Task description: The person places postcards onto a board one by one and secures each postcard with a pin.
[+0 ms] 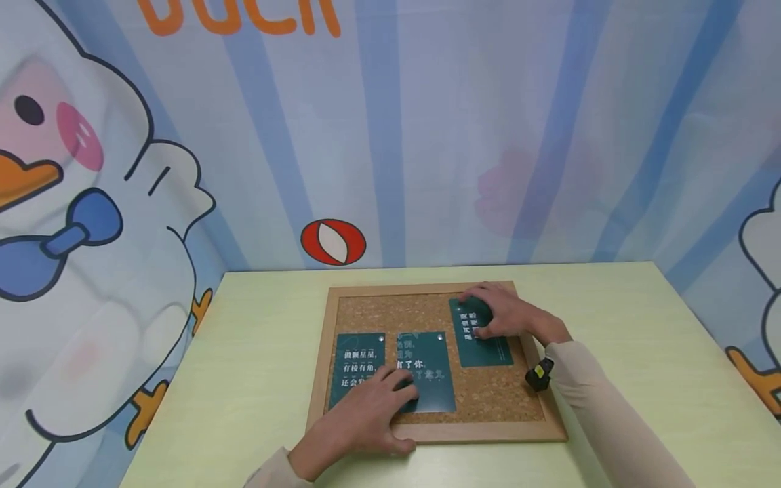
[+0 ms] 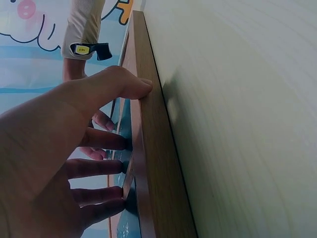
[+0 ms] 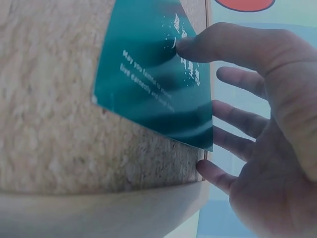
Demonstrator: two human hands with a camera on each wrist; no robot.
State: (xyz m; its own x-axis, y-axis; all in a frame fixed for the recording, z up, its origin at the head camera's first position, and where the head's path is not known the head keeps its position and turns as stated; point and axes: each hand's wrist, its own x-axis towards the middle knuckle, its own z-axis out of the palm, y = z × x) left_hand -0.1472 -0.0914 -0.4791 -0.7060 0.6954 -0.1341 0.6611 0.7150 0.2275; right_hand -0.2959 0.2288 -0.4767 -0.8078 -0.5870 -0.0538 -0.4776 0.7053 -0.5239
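Observation:
My right hand (image 1: 509,313) grips a dark green card (image 1: 482,354) with white lettering, over the upper right of a framed corkboard (image 1: 421,305). In the right wrist view the thumb (image 3: 190,47) lies on the card's face and the fingers reach past its far edge. My left hand (image 1: 372,410) rests across the board's near side, fingers spread. Its thumb (image 2: 136,87) touches the wooden frame (image 2: 161,163); the fingertips lie over two more green cards, a left one (image 1: 356,342) and a middle one (image 1: 436,390). The hand hides part of both.
The board lies on a pale yellow table (image 1: 262,325) against a printed cloth backdrop (image 1: 439,135). Each of the two lower cards has a small shiny round spot near its upper right corner. A black device (image 1: 539,374) is strapped to the right wrist.

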